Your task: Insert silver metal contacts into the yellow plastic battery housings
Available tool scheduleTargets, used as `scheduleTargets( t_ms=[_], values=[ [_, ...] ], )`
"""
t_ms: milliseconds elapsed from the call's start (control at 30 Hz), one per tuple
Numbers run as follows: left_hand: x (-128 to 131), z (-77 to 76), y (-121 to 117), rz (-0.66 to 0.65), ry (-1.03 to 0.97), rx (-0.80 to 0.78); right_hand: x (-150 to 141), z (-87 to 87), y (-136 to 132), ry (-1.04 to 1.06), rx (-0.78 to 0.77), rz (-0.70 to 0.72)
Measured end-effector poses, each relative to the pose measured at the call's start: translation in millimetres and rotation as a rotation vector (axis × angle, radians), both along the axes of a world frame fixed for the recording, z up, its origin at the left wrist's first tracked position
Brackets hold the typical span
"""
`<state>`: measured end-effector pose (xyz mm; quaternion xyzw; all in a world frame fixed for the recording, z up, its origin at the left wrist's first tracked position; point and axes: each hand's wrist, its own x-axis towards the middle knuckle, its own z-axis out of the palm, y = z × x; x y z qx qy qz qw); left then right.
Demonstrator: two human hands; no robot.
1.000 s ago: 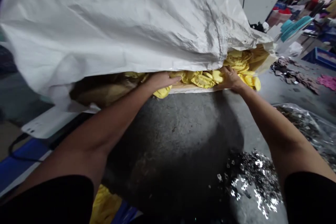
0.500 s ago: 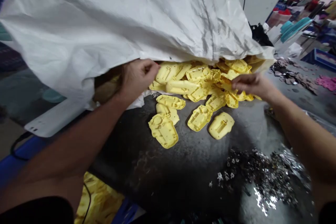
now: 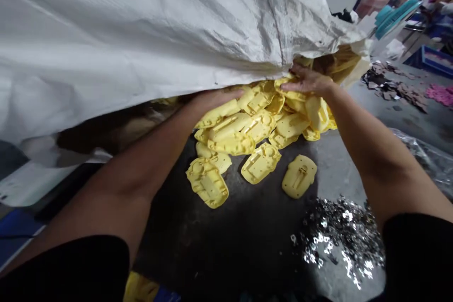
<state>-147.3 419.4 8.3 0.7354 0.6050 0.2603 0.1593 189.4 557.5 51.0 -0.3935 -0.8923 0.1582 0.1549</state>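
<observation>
A large white woven sack [image 3: 170,33] lies with its mouth toward me, and yellow plastic shells [image 3: 260,125] spill out of it in a heap. My left hand [image 3: 228,94] reaches in at the mouth beside the heap, its fingers mostly hidden by the sack's edge and the shells. At the right end of the mouth, my right hand [image 3: 311,80] lies over the shells, thumb and fingers apart. One shell [image 3: 300,176] rests separately on the dark tabletop [image 3: 212,250]. Another shell [image 3: 208,182] leans on the front left of the heap.
Small shiny metal pieces [image 3: 345,233] lie in a pile at the front right, near a clear plastic bag [image 3: 428,155]. Brown and pink flat pieces [image 3: 399,87] are scattered farther back. Behind them are a turquoise fan [image 3: 396,16] and a blue crate [image 3: 432,66].
Yellow shells have come out of the sack onto the tabletop. Both hands drew back toward me, then moved in again at the sack's mouth, where its edge again covers part of the left hand.
</observation>
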Motion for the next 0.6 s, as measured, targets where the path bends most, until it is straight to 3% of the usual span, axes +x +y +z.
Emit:
scheduleTargets(
  t_ms=[167, 333, 433, 500, 533, 600],
  values=[
    [36, -16.9, -60, -0.087, 0.022, 0.009, 10, 3.8, -45, -0.070, -0.025, 0.043],
    [58, -26.7, -105, -0.231, -0.005, 0.054, 35, 1.6, -89, -0.071, -0.002, 0.255],
    [47, -16.6, -120, -0.264, -0.052, 0.080, 53, 6.6, -121, -0.088, -0.067, 0.365],
    [29, -6.6, -128, -0.205, -0.103, 0.139, 70, 15.0, -130, -0.049, -0.181, 0.386],
    [18, -2.1, -132, -0.127, -0.146, 0.206, 79, 19.5, -128, -0.001, -0.228, 0.342],
    [-4, 3.7, -147, -0.043, -0.161, 0.251, 94, 25.3, -110, 0.179, -0.155, 0.103]
  ],
)
